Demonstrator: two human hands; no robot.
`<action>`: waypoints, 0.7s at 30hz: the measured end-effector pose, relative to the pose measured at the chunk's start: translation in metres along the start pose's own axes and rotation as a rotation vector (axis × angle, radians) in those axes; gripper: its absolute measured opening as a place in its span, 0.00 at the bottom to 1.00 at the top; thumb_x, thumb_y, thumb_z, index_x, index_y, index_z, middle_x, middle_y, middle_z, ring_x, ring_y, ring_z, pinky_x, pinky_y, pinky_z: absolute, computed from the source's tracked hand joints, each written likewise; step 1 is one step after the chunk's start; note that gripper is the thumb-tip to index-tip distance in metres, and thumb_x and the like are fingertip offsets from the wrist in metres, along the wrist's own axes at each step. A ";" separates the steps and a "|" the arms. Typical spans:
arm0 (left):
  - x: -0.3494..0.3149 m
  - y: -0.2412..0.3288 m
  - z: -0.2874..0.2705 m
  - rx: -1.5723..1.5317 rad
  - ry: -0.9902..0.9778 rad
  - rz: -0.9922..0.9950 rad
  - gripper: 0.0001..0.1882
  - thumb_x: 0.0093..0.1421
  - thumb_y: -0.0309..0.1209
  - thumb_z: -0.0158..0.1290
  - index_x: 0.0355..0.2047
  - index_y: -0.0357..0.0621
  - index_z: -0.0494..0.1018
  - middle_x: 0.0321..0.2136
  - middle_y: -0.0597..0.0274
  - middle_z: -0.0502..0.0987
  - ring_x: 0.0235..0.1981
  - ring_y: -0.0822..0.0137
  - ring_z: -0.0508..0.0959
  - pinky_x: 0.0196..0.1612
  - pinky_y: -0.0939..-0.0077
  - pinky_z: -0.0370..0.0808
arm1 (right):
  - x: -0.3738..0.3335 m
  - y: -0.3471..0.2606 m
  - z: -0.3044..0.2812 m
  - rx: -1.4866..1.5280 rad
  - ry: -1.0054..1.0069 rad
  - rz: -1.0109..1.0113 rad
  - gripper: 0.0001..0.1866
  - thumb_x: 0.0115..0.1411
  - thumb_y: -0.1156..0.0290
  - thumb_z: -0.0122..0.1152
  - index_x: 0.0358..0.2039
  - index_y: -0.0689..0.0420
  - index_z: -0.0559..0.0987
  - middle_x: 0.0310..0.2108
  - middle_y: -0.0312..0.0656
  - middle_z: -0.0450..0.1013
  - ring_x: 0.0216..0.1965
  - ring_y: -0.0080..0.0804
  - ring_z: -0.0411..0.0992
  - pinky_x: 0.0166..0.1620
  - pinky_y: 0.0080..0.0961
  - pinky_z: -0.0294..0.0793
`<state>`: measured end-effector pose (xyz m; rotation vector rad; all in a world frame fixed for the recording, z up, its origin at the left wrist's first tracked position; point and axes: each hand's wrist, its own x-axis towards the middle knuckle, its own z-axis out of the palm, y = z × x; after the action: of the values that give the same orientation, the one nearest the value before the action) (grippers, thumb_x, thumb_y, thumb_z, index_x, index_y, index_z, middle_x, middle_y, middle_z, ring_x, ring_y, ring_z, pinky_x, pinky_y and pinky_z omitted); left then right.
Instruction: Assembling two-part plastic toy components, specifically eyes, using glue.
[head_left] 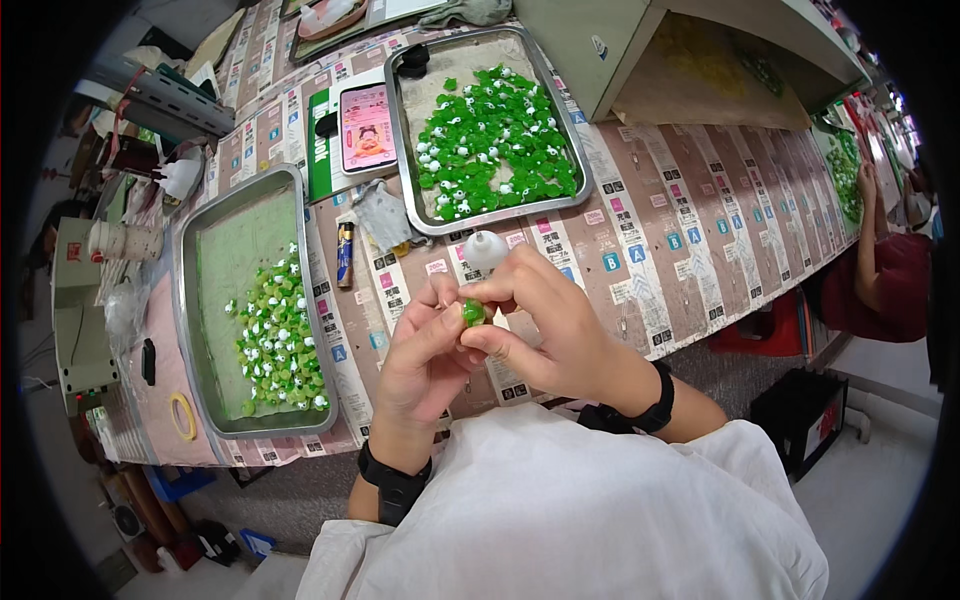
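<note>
A: Looking down from the head view, what could be going wrong here?

B: The green piece is sitting pinched between fingertips, up in the air above the table edge. It looks small and smooth, so I judge that a slip could be sending it down onto the lap or the floor. The white bottle is poking out above the right hand, close over the piece; if it is squeezed too hard, whatever it holds could be landing on fingers instead of the piece, though I cannot tell what is in it.

A: And the hands themselves?

B: The left hand is curling mostly closed, thumb and forefinger pressing on the green piece from the left. The right hand is also closing in, fingertips meeting the piece from the right while the bottle is resting in the same grip. The two hands are touching each other around it.

A: What is lying nearby?

B: A left tray is holding pale green and white pieces just left of the hands. A far tray is holding brighter green ones beyond them. A phone is lying between the trays, and another person's arm is working at the far right.
</note>
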<state>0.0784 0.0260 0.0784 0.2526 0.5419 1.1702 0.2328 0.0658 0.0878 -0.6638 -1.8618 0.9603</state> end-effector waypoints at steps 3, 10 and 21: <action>-0.005 0.021 -0.022 0.095 0.026 0.119 0.08 0.58 0.27 0.51 0.35 0.46 0.64 0.35 0.56 0.73 0.31 0.73 0.73 0.31 0.82 0.72 | 0.002 0.002 -0.002 -0.056 -0.107 0.048 0.18 0.50 0.69 0.63 0.40 0.59 0.70 0.26 0.42 0.63 0.27 0.34 0.65 0.28 0.27 0.64; -0.060 0.111 -0.095 0.735 0.576 0.742 0.09 0.57 0.22 0.51 0.38 0.39 0.67 0.36 0.58 0.73 0.30 0.73 0.73 0.35 0.81 0.72 | 0.003 0.005 -0.020 -0.086 -0.076 0.132 0.07 0.51 0.77 0.60 0.32 0.62 0.75 0.28 0.41 0.68 0.28 0.30 0.67 0.31 0.23 0.67; -0.097 0.139 -0.091 1.157 0.879 0.840 0.16 0.56 0.24 0.52 0.46 0.37 0.67 0.43 0.62 0.70 0.35 0.75 0.69 0.37 0.84 0.68 | -0.007 -0.007 -0.054 -0.161 -0.008 0.167 0.04 0.53 0.80 0.58 0.31 0.63 0.76 0.26 0.41 0.71 0.28 0.27 0.68 0.32 0.20 0.66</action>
<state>-0.1082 -0.0180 0.0914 1.0422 2.0260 1.6346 0.2841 0.0750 0.1059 -0.9260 -1.9276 0.9256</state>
